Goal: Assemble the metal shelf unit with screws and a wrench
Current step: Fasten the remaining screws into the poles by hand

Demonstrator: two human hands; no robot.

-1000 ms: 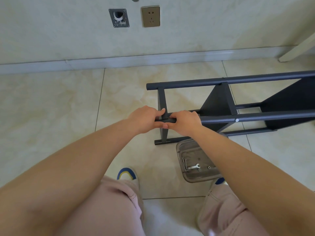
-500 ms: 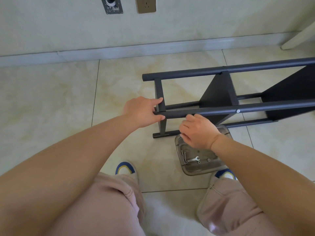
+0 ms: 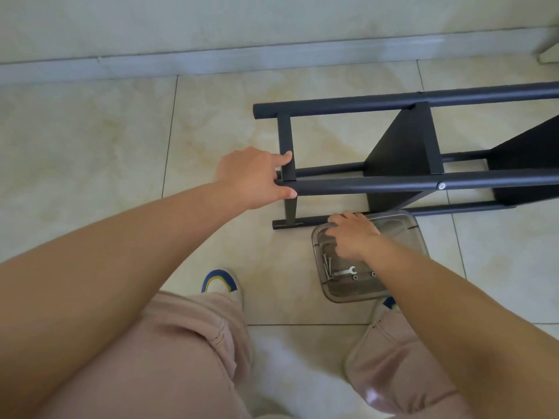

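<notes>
Shelf frame (image 3: 408,184) lies on its side, center-right of frame; stiff steel, prob. light, slick paint, so grab near joints. Left hand (image 3: 252,178) grips the tube end w/ thumb under. Right hand (image 3: 352,235) reaches into the clear tray (image 3: 414,237), lower right; can't tell if it's holding a screw. Wrench (image 3: 345,271) lies loose in the tray.

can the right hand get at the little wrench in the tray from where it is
Probably yes: the right hand is already down in the clear tray, and the wrench lies uncovered just nearer the person, nothing between them.
</notes>
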